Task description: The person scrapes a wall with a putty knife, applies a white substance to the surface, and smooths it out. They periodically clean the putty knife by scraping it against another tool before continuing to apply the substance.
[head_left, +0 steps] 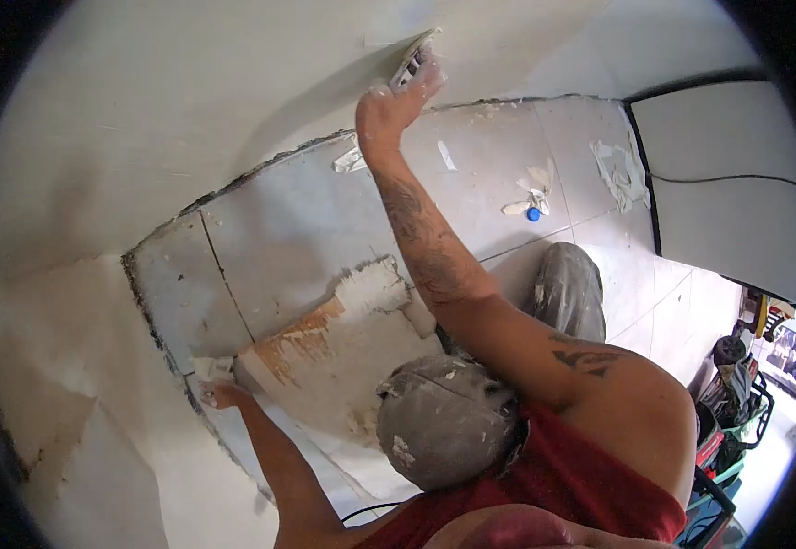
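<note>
At the top centre, my right hand (402, 102) is wrapped round a putty-smeared flat tool (414, 57), whose edge is against the pale wall (233, 82). White smears cover the fingers. Lower on the left, my left hand (222, 393) is beside the rough wall edge, its fingers small and partly hidden. A small pale flat piece (214, 369) lies at its fingertips; whether the hand holds it is unclear. Between my arms, a torn sheet (324, 366) with brown patches and a ragged end rests on the floor tiles.
White scraps (622, 174) and a blue cap (533, 214) lie on the tiled floor (489, 137). At the right stands a large pale panel (723, 174) with a dark edge and a cable across it. Cluttered gear (732, 393) is at the lower right. My dusty knees (448, 421) are bent below.
</note>
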### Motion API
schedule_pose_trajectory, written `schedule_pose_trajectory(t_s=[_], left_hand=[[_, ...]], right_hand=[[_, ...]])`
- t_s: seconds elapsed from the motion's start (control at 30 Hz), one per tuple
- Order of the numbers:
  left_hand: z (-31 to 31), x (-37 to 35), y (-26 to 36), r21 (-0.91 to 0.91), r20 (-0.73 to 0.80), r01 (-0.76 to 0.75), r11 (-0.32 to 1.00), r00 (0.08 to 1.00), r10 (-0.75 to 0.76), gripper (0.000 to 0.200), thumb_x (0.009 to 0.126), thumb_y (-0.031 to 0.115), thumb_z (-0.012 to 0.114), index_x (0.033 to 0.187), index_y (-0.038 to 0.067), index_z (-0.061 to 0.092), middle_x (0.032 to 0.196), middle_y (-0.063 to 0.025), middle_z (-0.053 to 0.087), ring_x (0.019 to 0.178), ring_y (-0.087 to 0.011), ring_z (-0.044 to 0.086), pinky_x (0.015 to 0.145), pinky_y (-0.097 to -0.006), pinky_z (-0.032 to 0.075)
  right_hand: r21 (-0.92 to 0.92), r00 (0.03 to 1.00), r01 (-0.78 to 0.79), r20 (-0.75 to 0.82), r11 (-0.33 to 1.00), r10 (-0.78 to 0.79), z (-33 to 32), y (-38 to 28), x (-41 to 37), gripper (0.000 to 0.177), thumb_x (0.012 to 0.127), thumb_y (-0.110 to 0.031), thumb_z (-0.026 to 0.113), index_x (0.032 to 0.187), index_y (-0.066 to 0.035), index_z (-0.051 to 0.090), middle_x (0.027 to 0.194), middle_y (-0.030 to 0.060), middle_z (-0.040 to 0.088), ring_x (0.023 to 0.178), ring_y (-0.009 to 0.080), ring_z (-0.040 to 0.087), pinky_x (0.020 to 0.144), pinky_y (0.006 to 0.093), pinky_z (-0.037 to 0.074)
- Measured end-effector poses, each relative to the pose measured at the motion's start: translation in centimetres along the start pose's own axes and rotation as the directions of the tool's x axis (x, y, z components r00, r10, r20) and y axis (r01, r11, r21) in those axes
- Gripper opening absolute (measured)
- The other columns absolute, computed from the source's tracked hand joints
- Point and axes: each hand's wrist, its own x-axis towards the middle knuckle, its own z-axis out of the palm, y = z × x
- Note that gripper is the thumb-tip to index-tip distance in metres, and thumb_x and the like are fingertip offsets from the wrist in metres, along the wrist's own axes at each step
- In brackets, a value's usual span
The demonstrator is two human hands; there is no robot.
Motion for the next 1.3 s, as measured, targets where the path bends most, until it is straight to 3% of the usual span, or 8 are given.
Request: schedule_pose_trajectory(t_s=[0.37, 0.87, 0.93, 1.0, 1.07, 1.1, 1.17, 1.3], left_hand=[[1.2, 0.0, -0.1, -0.060, 0.046, 0.060, 0.996, 0.997, -0.057, 0.092, 0.066, 0.071, 0.053, 0.134, 0.012, 0.035, 0.137, -0.0126, 0.035, 0.119, -0.0330, 0.040, 0.090, -0.0491, 0.038], [1.1, -0.1, -0.7, 0.034, -0.180, -0.039, 0.999, 0.983, 0.045, 0.044, 0.092, 0.028, 0.045, 0.133, 0.018, 0.032, 0.127, -0.0184, 0.039, 0.111, -0.0314, 0.047, 0.074, -0.0410, 0.049], [-0.2, 0.3, 0.0, -0.465, -0.073, 0.186, 0.866, 0.966, -0.247, 0.044, 0.091, 0.031, 0.047, 0.129, 0.013, 0.037, 0.119, -0.0194, 0.046, 0.103, -0.0326, 0.052, 0.073, -0.0399, 0.049], [-1.5, -0.1, 0.6, -0.488, -0.081, 0.189, 0.852, 0.962, -0.260, 0.046, 0.090, 0.035, 0.049, 0.124, 0.007, 0.041, 0.110, -0.0200, 0.052, 0.096, -0.0335, 0.056, 0.072, -0.0395, 0.049], [-2.5, -0.5, 0.8, -0.047, -0.229, -0.024, 0.999, 0.973, 0.013, 0.049, 0.088, 0.039, 0.051, 0.118, 0.000, 0.045, 0.100, -0.0202, 0.057, 0.088, -0.0341, 0.058, 0.072, -0.0398, 0.049], [-3.4, -0.4, 1.3, -0.445, -0.086, 0.197, 0.873, 0.962, -0.260, 0.050, 0.087, 0.040, 0.052, 0.118, 0.001, 0.046, 0.100, -0.0204, 0.057, 0.089, -0.0341, 0.058, 0.072, -0.0398, 0.049], [-7.6, 0.2, 3.2, -0.829, 0.433, 0.548, 0.113, 0.756, -0.491, 0.052, 0.086, 0.042, 0.053, 0.118, 0.001, 0.046, 0.098, -0.0207, 0.058, 0.090, -0.0340, 0.058, 0.073, -0.0397, 0.049], [-7.4, 0.1, 2.9, -0.785, 0.257, 0.470, 0.405, 0.841, -0.476, 0.048, 0.087, 0.041, 0.051, 0.114, 0.002, 0.050, 0.099, -0.0197, 0.058, 0.089, -0.0322, 0.058, 0.073, -0.0392, 0.049]], right_hand=[[0.110, 0.940, 0.113, 0.309, 0.987, -0.142, 0.6, -4.7, -6.5, 0.069, 0.056, 0.011, 0.044, 0.124, 0.005, 0.034, 0.119, 0.0197, 0.041, 0.114, 0.0361, 0.035, 0.101, 0.0439, 0.022], [-0.132, 1.000, 0.008, -0.026, 0.991, -0.012, 1.5, -1.0, 0.9, 0.066, 0.056, 0.005, 0.041, 0.121, 0.012, 0.031, 0.112, 0.0263, 0.038, 0.108, 0.0418, 0.033, 0.103, 0.0500, 0.014], [-0.224, 0.999, 0.040, 0.029, 0.974, -0.035, 2.7, -2.2, -1.1, 0.067, 0.058, 0.004, 0.046, 0.122, 0.013, 0.030, 0.111, 0.0267, 0.038, 0.109, 0.0426, 0.033, 0.103, 0.0515, 0.012], [-0.086, 0.979, 0.184, 0.100, 0.979, -0.175, 3.7, -3.4, -3.0, 0.069, 0.060, 0.002, 0.053, 0.123, 0.012, 0.030, 0.113, 0.0260, 0.039, 0.111, 0.0426, 0.032, 0.104, 0.0519, 0.009], [-0.066, 0.969, 0.150, 0.206, 0.986, -0.134, 4.2, -5.1, -4.9, 0.069, 0.060, 0.003, 0.056, 0.124, 0.011, 0.030, 0.117, 0.0246, 0.039, 0.112, 0.0416, 0.033, 0.101, 0.0536, 0.014], [0.025, 0.982, 0.066, 0.174, 0.998, -0.069, 4.3, -6.0, -5.5, 0.069, 0.060, 0.007, 0.054, 0.124, 0.010, 0.031, 0.119, 0.0235, 0.039, 0.112, 0.0408, 0.033, 0.098, 0.0539, 0.019], [0.026, 0.943, 0.133, 0.306, 0.991, -0.134, 3.1, -6.0, -5.9, 0.069, 0.060, 0.009, 0.052, 0.125, 0.009, 0.031, 0.118, 0.0235, 0.040, 0.112, 0.0403, 0.033, 0.096, 0.0523, 0.022], [0.000, 0.907, 0.292, 0.318, 0.956, -0.277, -0.1, -2.1, -7.6, 0.067, 0.060, 0.010, 0.047, 0.125, 0.006, 0.032, 0.115, 0.0223, 0.041, 0.111, 0.0382, 0.034, 0.097, 0.0476, 0.023]])
